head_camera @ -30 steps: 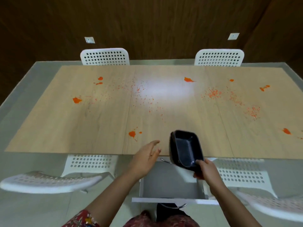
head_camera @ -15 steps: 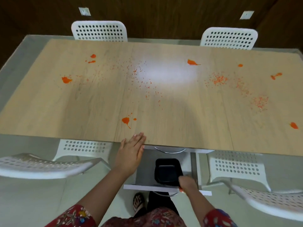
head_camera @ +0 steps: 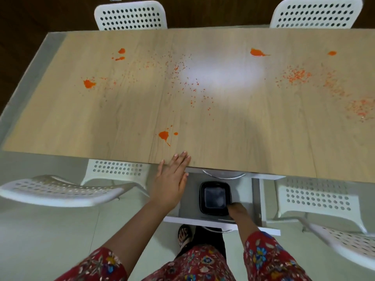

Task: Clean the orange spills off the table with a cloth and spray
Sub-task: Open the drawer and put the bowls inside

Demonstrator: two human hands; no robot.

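Note:
Orange spills dot the wooden table (head_camera: pixel 233 128): a blot near the front edge (head_camera: pixel 163 135), one at the left (head_camera: pixel 88 83), one at the back (head_camera: pixel 256 52), and fine speckles at the right (head_camera: pixel 297 75). My left hand (head_camera: pixel 171 179) lies flat with straight fingers, fingertips touching the table's front edge. My right hand (head_camera: pixel 236 208) holds the near right corner of a black tray (head_camera: pixel 215 197) that sits in an open white drawer (head_camera: pixel 221 221) under the table. No cloth or spray is in view.
White perforated chairs stand around the table: two at the far side (head_camera: pixel 130 16) (head_camera: pixel 314 13), two tucked in at the near side (head_camera: pixel 115 169) (head_camera: pixel 316 197), plus chair backs at the lower left (head_camera: pixel 60 191) and lower right (head_camera: pixel 349 246).
My right hand lowered the black tray from above the table edge down into the open drawer. My left hand moved forward and now touches the table's front edge.

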